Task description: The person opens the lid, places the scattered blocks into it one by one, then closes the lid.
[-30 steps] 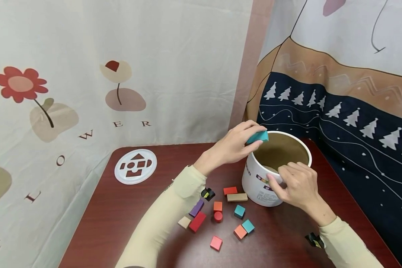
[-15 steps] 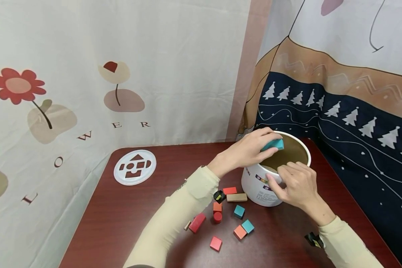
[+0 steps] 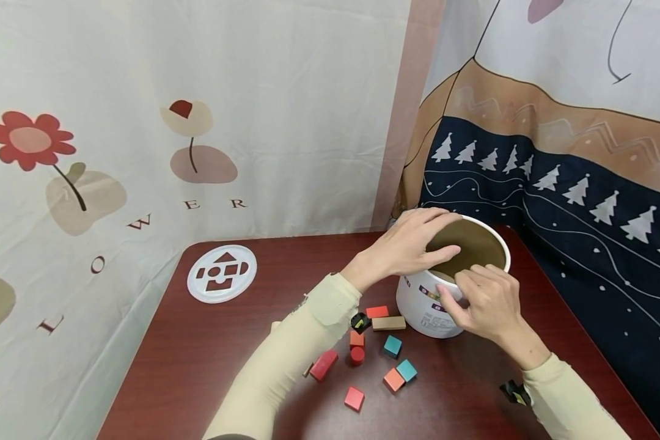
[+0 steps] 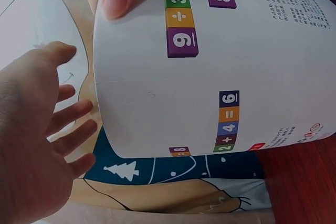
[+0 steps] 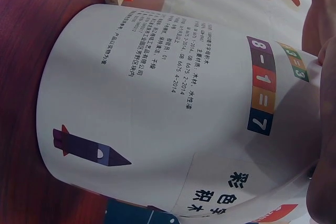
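Observation:
A white bucket (image 3: 426,308) with printed sums on its side stands upright at the back right of the table. Over its left rim reaches my left hand (image 3: 409,244), fingers spread and nothing between them; the left wrist view shows that hand (image 4: 44,124) beside the bucket's mouth. My right hand (image 3: 486,299) grips the near right rim, thumb on the outside wall and fingers over the edge. The teal block is out of sight, and the bucket's floor is hidden. A tan block (image 3: 388,324) and a red block (image 3: 377,311) lie just left of the bucket's base.
Several blocks are scattered in front, among them a red cylinder (image 3: 357,356), a long red block (image 3: 324,365), a teal cube (image 3: 393,346) and a pink block (image 3: 354,398). A white disc with cut-out shapes (image 3: 200,290) lies back left. Printed curtains (image 3: 308,122) hang behind the table.
My left hand moved right with a teal block until it was over the bucket, then let go; the block is gone from view. My right hand stayed on the rim.

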Demonstrator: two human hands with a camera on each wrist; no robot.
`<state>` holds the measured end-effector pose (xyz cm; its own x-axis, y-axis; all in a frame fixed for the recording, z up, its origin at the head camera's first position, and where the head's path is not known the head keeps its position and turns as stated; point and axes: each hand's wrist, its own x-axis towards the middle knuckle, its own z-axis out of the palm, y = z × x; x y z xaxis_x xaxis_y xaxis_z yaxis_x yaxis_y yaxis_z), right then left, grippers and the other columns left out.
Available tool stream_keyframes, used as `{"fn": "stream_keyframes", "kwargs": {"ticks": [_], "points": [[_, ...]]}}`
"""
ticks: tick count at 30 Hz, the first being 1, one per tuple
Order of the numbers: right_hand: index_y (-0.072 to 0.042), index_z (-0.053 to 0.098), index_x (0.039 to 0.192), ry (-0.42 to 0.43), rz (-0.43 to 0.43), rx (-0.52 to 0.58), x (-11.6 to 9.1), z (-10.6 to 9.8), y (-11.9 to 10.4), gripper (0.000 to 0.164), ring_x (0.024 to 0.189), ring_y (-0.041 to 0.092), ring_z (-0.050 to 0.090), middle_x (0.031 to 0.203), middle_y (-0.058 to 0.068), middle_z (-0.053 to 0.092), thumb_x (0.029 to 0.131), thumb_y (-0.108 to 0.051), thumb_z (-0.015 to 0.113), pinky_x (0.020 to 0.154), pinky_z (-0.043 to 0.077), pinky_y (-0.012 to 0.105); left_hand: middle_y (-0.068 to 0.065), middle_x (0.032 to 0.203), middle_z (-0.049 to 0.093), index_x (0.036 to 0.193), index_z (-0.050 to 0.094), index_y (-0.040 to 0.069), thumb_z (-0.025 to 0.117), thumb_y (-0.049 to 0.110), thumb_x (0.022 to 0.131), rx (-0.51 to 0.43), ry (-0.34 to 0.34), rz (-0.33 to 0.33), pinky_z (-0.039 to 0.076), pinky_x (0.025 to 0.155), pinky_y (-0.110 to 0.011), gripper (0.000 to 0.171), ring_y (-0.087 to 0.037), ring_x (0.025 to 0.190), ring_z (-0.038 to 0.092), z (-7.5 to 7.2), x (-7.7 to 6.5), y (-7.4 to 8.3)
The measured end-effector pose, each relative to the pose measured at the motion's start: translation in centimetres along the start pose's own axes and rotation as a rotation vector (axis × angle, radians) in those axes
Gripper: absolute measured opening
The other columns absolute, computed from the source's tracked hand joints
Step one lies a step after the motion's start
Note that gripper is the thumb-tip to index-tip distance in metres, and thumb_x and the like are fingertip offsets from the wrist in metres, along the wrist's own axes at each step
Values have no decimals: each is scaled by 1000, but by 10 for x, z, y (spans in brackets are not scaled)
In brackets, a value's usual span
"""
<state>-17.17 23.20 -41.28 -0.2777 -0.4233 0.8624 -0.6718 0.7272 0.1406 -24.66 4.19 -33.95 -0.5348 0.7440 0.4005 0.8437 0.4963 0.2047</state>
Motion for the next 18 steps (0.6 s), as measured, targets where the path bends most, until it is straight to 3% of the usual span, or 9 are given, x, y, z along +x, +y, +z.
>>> {"fn": "stream_keyframes", "kwargs": {"ticks": [5, 11, 18], "points": [[-15, 40, 53, 13, -9, 4, 6, -2, -2, 47, 41, 14, 29, 45, -4, 35, 91, -39, 54, 39, 21, 28, 2, 151, 50, 152, 54, 22, 55, 58, 99, 74, 12, -28, 25, 118, -35, 64, -11, 141, 34, -1, -2, -1], [-15, 39, 53, 12, -10, 2, 6, -3, -2, 46, 41, 13, 28, 45, -4, 36, 90, -38, 54, 39, 20, 28, 6, 162, 35, 160, 42, 30, 48, 66, 98, 82, -29, -93, 17, 122, -43, 71, -14, 150, 16, -3, -8, -1], [-15, 39, 53, 8, 2, 4, 4, -3, -2, 47, 41, 13, 27, 45, -5, 34, 90, -39, 53, 39, 19, 28, 6, 166, 26, 164, 33, 33, 47, 67, 98, 105, -15, -117, 17, 122, -47, 76, -18, 152, 10, -7, -24, -9]]}}
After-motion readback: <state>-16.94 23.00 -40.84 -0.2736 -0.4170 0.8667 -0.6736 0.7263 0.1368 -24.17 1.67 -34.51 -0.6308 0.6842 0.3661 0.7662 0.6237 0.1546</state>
